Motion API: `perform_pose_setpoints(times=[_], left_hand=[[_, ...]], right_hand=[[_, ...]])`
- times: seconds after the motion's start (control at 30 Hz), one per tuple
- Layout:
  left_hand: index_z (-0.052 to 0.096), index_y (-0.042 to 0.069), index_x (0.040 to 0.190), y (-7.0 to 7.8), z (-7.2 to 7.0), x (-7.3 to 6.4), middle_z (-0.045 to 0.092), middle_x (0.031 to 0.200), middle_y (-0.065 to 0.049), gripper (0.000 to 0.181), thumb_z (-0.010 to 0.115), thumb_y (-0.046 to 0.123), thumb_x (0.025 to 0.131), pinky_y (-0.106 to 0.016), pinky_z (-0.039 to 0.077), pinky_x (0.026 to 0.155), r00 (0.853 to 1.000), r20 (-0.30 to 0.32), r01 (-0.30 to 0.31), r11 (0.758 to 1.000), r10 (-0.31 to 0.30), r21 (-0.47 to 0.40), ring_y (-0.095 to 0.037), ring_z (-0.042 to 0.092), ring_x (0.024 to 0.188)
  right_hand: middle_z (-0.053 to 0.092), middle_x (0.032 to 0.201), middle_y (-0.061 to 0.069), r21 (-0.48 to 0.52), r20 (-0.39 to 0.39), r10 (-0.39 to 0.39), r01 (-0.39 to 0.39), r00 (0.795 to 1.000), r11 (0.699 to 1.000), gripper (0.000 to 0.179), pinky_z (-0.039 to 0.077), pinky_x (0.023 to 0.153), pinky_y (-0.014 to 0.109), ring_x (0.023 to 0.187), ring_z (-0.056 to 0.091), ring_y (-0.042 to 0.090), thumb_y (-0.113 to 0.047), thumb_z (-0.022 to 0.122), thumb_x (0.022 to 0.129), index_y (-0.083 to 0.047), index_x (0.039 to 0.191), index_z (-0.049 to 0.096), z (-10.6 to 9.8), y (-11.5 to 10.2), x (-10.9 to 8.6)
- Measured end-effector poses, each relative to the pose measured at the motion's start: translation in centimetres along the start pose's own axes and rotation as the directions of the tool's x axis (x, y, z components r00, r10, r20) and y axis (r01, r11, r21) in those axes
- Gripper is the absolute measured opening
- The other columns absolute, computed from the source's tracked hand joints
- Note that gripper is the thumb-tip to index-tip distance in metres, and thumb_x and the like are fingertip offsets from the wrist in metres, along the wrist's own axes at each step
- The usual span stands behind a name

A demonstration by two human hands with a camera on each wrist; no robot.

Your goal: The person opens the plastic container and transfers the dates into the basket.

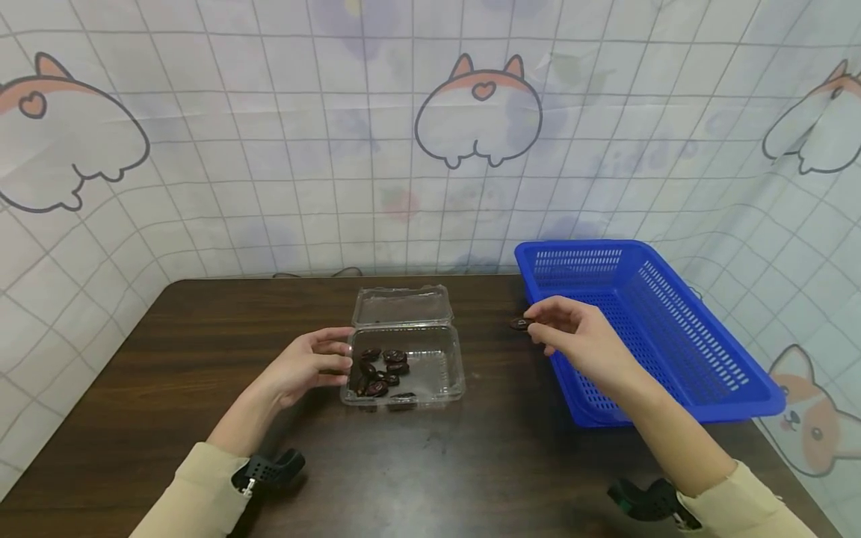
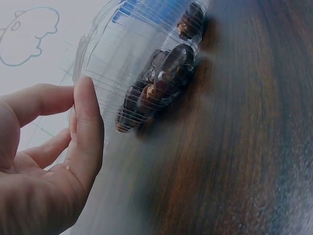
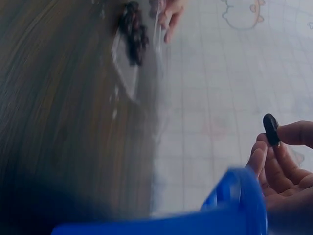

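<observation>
A clear plastic clamshell box (image 1: pixel 440 373) stands on the table with its lid (image 1: pixel 403 306) folded back, several dark, glossy dates (image 1: pixel 377 385) lying mostly in its left half. My left hand (image 1: pixel 306 366) touches the left side of the box with its fingertips, fingers loosely extended; the left wrist view shows them against the ribbed clear wall (image 2: pixel 102 63). Between thumb and fingers, my right hand (image 1: pixel 581 336) pinches a single date (image 3: pixel 270 129), raised at the left side of the blue plastic basket (image 1: pixel 679 373).
The basket stands at the right of the dark wood table (image 1: pixel 202 321), its slotted rim higher than the box. Behind the table hangs a white grid-patterned cloth (image 1: pixel 303 149) with cartoon dogs. A thin cable (image 1: pixel 346 270) shows at the table's back edge.
</observation>
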State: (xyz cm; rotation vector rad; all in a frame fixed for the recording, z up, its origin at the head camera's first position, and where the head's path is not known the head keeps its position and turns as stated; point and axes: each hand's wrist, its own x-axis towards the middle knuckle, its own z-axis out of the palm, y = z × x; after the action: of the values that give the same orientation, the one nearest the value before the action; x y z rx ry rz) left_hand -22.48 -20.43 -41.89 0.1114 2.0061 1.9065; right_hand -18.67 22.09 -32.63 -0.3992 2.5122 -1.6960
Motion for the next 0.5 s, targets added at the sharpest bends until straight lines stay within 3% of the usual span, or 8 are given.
perform_pose_setpoints(times=[0.27, 0.5], left_hand=[[0.039, -0.001, 0.154, -0.1, 0.0, 0.1, 0.054, 0.122, -0.023, 0.062, 0.066, -0.002, 0.098, -0.037, 0.062, 0.081, 1.000, -0.003, 0.001, 1.000, -0.001, -0.016, -0.021, 0.064, 0.091], [0.039, -0.001, 0.154, -0.2, -0.2, 0.2, 0.055, 0.121, -0.021, 0.062, 0.066, -0.002, 0.098, -0.037, 0.062, 0.081, 1.000, 0.007, 0.003, 1.000, -0.003, -0.020, -0.021, 0.064, 0.090]], right_hand=[[0.065, 0.118, 0.018, -0.040, -0.063, 0.007, -0.009, 0.998, 0.999, 0.032, 0.057, 0.075, 0.030, 0.096, 0.062, 0.024, -0.021, 0.066, 0.103, 0.002, 0.124, 0.061, -2.5, 1.3, -1.2], [0.069, 0.115, 0.007, -0.078, -0.114, 0.015, -0.024, 0.993, 0.997, 0.036, 0.058, 0.077, 0.032, 0.097, 0.065, 0.024, -0.027, 0.064, 0.104, 0.002, 0.126, 0.060, -4.8, 2.8, -2.0]])
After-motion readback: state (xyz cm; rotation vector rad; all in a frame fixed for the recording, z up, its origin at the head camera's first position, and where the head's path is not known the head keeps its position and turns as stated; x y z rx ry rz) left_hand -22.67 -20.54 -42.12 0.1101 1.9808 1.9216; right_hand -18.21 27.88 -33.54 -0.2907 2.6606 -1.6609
